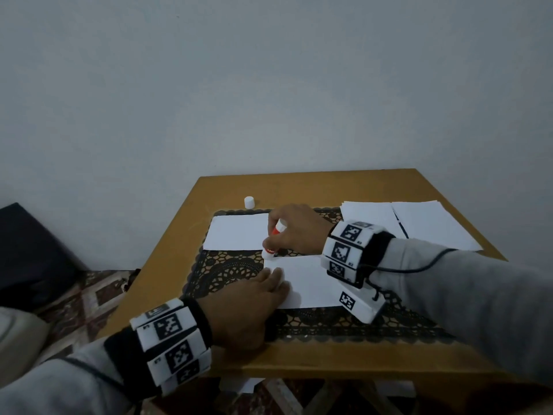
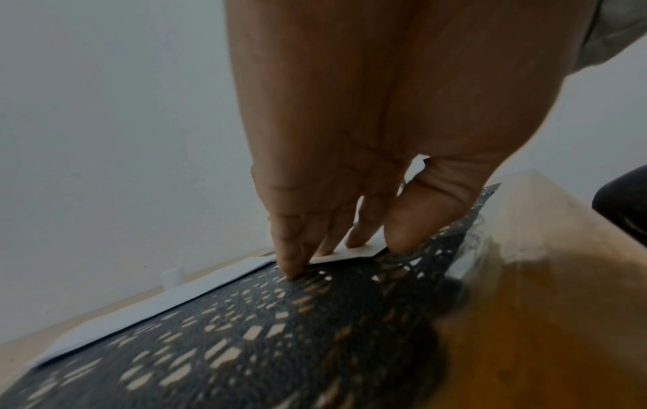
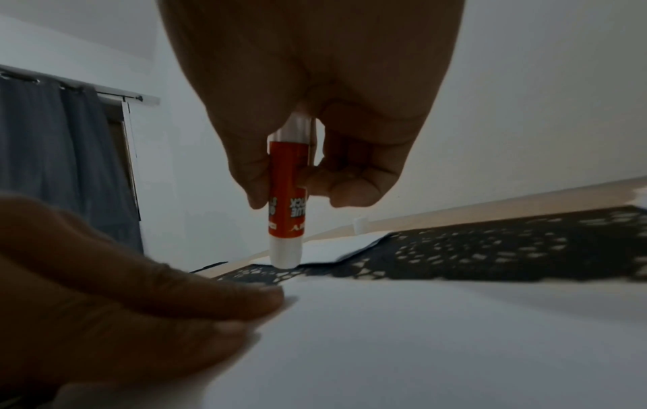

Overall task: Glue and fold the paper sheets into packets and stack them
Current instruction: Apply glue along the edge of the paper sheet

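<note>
My right hand [image 1: 294,230] grips a red and white glue stick [image 3: 285,210] upright, its tip down at the far left corner of the near white paper sheet [image 1: 311,283]. My left hand [image 1: 257,298] lies flat with straight fingers [image 2: 290,249] pressing that sheet's left edge onto the black lace mat [image 1: 230,272]. A second white sheet [image 1: 236,235] lies on the mat just beyond. The glue stick's white cap [image 1: 249,202] stands on the table behind it.
A stack of white paper sheets [image 1: 419,223] lies at the back right of the wooden table [image 1: 185,232], against a plain wall. A dark cushion [image 1: 27,250] sits on the floor at the left. A grey curtain [image 3: 59,155] hangs at the left in the right wrist view.
</note>
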Demonstrator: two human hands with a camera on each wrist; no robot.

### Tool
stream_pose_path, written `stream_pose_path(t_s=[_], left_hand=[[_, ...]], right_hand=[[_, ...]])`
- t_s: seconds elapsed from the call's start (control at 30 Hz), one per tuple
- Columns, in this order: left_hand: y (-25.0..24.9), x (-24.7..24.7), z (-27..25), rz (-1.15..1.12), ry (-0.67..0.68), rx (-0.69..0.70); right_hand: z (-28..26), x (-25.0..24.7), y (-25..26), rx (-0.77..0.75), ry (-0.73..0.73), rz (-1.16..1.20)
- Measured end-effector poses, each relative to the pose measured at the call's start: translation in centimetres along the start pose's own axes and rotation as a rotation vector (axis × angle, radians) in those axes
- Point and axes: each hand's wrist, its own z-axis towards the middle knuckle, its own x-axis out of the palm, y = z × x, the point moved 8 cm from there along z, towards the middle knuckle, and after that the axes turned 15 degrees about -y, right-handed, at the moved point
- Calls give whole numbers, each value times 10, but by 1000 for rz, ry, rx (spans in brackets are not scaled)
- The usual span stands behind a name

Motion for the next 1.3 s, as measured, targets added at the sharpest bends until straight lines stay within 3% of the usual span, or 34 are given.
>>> stream_pose_path(t_s=[0.37,0.77,1.0,1.1,1.3], left_hand=[[-2,-5,5,67,-8,15],[4,-27,32,14,-147,-56],[3,-24,60,120,-68,-23],[6,-24,64,111,-41,-21],[10,-21,64,97,-38,-24]], right_hand=[[-6,4,-5,-42,52,-123],[-37,-49,-74,155,28,-187],[-42,-71,-81,138,-3,-350],[-40,-78,-73,119,-72,-275],[-46,-54,-74,124,-41,-245]])
